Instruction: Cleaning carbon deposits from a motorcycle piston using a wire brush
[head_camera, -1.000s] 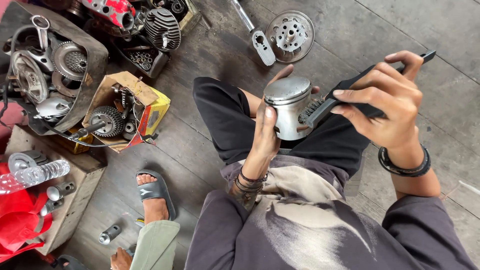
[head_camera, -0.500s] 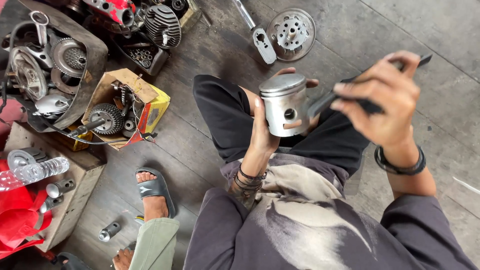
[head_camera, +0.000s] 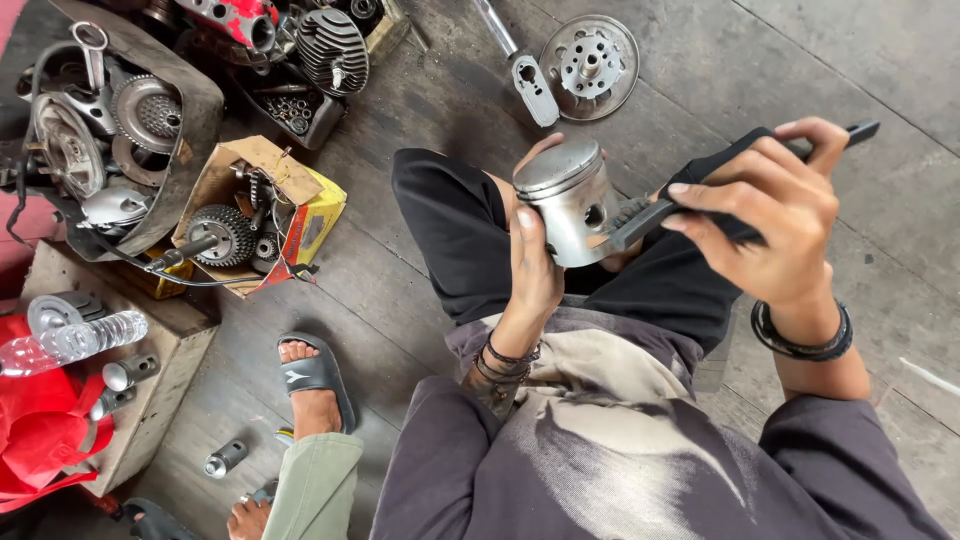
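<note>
Up front, piston (head_camera: 568, 203) within left hand (head_camera: 532, 268) fingers (head_camera: 527, 225).

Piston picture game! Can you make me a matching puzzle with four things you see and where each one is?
Things:
1. Piston
2. Black tool
3. Round metal disc
4. Plastic bottle

Places:
A. Lying on the wooden box at the left edge
B. In the left hand, held up over the lap
C. Flat on the floor at the top of the picture
D. In the right hand, its tip against the piston's side

Pairs: 1-B, 2-D, 3-C, 4-A
</note>
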